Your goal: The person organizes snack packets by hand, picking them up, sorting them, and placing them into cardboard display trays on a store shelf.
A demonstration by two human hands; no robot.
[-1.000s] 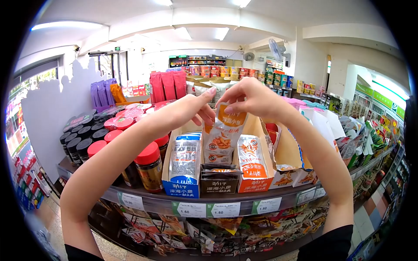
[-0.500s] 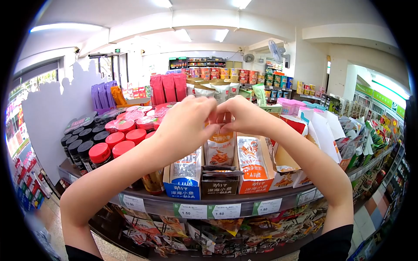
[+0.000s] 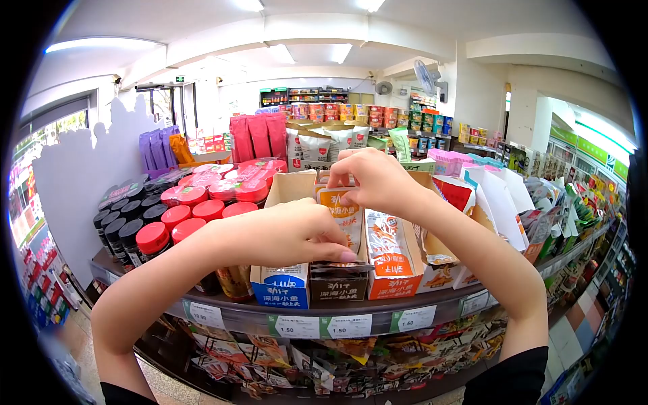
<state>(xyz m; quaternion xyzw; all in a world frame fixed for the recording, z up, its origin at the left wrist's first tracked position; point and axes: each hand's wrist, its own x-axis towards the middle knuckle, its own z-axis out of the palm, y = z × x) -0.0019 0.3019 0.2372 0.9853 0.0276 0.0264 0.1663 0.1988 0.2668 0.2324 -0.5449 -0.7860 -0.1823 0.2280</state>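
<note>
My left hand (image 3: 307, 233) reaches over the front of a dark brown display box (image 3: 339, 290). Its fingers are curled, and the thumb rests at the top edge of dark snack packets (image 3: 339, 267) inside; whether it grips anything is hidden. Behind it, my right hand (image 3: 374, 177) pinches the top of an orange-and-white snack packet (image 3: 341, 206) that stands upright in the same box. A blue-fronted box (image 3: 281, 293) is on the left, partly under my left forearm. On the right stands an orange-fronted box (image 3: 393, 283) with a white-and-orange packet (image 3: 387, 243).
Red-lidded jars (image 3: 154, 236) and black-lidded jars (image 3: 131, 229) crowd the left side. Open white carton flaps (image 3: 496, 202) rise at right. Price labels (image 3: 345, 327) line the shelf edge (image 3: 253, 320). Pink bags (image 3: 260, 135) and white pouches (image 3: 316, 145) stand behind.
My hands, together above the box before, have separated. My left hand has come down to the dark packets at the front, while the right stays near the orange-and-white packet's top.
</note>
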